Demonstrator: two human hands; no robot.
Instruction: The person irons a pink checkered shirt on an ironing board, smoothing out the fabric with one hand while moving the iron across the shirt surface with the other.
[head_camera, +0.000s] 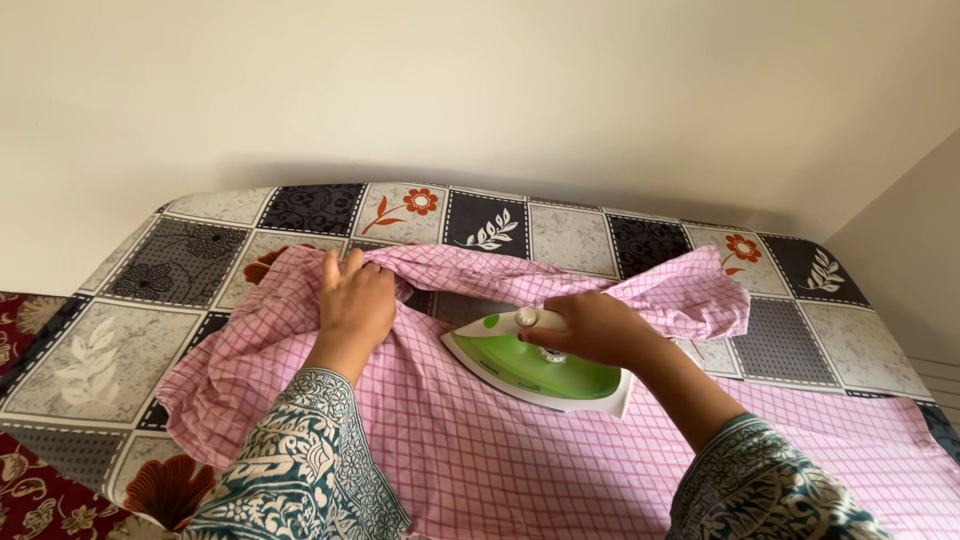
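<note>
A pink checked garment (480, 440) lies spread across a table covered with a patchwork cloth (150, 300). My left hand (355, 300) grips a bunched fold of the garment near its upper left part. My right hand (595, 328) is closed around the handle of a green and white iron (530, 375), which rests flat on the fabric with its tip pointing left. Both forearms wear teal patterned sleeves.
The patchwork cloth has grey, black and cream squares with leaf and red flower prints. A plain cream wall (480, 90) stands behind the table. A dark red floral fabric (30, 480) shows at the lower left. A pale surface (935, 375) lies beyond the right edge.
</note>
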